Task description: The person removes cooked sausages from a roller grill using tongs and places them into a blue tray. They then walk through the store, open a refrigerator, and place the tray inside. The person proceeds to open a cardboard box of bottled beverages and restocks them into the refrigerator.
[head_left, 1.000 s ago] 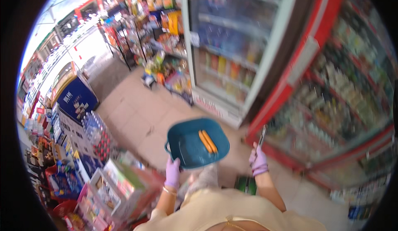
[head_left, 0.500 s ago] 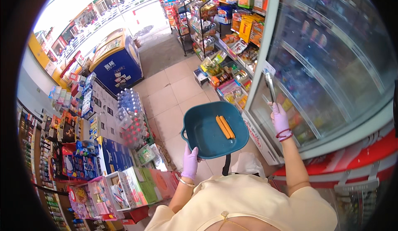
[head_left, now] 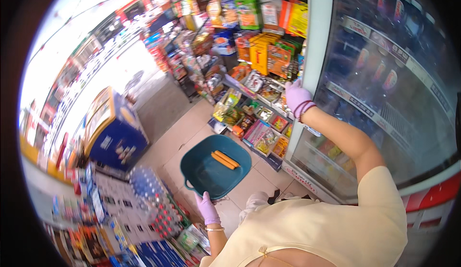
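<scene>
My left hand [head_left: 207,209], in a lilac glove, grips the near edge of a dark teal plastic basin [head_left: 193,175] beside its loop handle. Two slim orange sticks that look like sausages [head_left: 224,160] lie side by side on the basin's floor. Stretched out to the right, my gloved right hand [head_left: 298,97] is up by the frame of a glass-door fridge [head_left: 321,51], in front of hanging snack packets. Its fingers look curled; what they hold, if anything, cannot be made out.
Snack shelves [head_left: 259,118] stand ahead, left of the fridge, which holds bottles. A blue chest freezer [head_left: 117,132] is at the far left by the bright street opening. Bottle packs [head_left: 163,212] and boxed goods crowd the near left. Pale tiles [head_left: 189,128] cover the floor.
My right hand has gone up and forward along the fridge frame; the shiny metal piece at its fingers no longer shows. The view has turned right, and the basin sits lower and further left in it.
</scene>
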Motion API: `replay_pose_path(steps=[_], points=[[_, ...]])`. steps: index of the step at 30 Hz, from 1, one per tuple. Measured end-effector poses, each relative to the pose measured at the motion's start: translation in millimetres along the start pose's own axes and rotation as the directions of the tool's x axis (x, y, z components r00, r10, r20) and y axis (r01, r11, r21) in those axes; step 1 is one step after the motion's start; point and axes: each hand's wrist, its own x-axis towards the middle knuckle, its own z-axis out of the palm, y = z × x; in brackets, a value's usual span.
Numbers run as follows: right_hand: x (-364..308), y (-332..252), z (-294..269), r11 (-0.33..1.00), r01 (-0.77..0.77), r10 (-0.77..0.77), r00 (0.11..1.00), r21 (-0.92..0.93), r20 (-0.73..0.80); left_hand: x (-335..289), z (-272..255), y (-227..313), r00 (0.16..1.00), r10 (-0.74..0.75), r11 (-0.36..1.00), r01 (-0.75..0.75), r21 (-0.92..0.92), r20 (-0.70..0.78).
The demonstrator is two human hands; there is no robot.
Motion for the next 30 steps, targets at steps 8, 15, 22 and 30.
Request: replay_pose_path(steps=[8,15,22,30], points=[[8,-34,8,0.88,-0.137,0.224,0.964,-0.454,0.144,234,26,36,0.954,-0.062,0.991,0.023,0.136,0.293],[-42,-75,1,0.849,-0.383,0.418,0.908,-0.363,0.019,320,89,75,0.788,-0.036,0.974,-0.111,0.199,0.614],[-184,-220,-168,0.667,-0.556,0.545,0.818,0.495,0.185,315,141,107,0.405,-0.125,0.946,-0.227,0.232,0.906],[-327,-280,-214,0.445,-0.123,0.799,-0.393,0.887,-0.455,109,265,164,-0.316,-0.151,0.981,0.072,0.182,0.937]])
